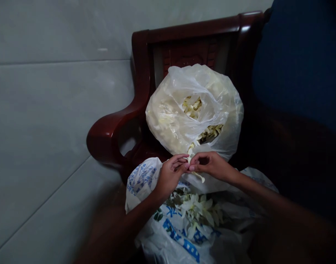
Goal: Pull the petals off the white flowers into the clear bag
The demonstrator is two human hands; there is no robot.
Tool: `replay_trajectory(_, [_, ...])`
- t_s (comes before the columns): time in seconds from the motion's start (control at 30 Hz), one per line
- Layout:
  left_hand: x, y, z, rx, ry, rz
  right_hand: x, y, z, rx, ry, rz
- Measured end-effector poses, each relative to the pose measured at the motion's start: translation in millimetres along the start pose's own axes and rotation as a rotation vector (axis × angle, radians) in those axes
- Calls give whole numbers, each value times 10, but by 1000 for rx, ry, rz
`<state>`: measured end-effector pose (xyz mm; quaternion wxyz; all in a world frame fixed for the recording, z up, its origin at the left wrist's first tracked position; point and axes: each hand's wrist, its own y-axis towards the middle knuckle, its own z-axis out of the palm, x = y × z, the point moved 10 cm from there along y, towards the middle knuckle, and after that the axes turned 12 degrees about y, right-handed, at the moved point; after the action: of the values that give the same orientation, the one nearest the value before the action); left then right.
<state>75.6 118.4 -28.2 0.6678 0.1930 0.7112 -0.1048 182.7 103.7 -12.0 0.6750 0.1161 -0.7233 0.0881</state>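
Note:
Both my hands meet at the front of a big translucent plastic bag point(162, 117). Fingertips of my left hand point(170, 171) are pinched on a white flower point(198, 177), whose pale petals stick out below them. From the other side my right hand point(211, 164) pinches at the same spot, its thumb and index finger almost touching the left ones. Above the fingers, a strand of white flowers point(191, 147) runs up to the bag's opening. Inside that bag are many cream-white flowers point(192, 107). Below my hands, loose white flowers point(196, 207) lie in a printed plastic bag point(181, 240).
The large bag rests on a dark red wooden chair point(110, 134) with a curved armrest at its left. A pale tiled wall point(60, 110) stands to the left and behind. Dark blue fabric point(296, 66) fills the upper right, and the lower right is in deep shadow.

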Motion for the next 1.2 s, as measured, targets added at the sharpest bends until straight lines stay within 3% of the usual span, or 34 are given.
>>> replay_trajectory(0.67, [-61,11,29,25,54,46,-53,-40,-48,7,45,50])
replay_trajectory(0.8, [-41,13,33,31,78,48,37,-52,-29,12,-81,-28])
replay_trajectory(1.0, [-62,16,47,34,86,53,312,-141,107,1,-444,-253])
replay_trajectory(1.2, [-132,-19,55,18,123,72,285,-177,143,-37,-460,-227])
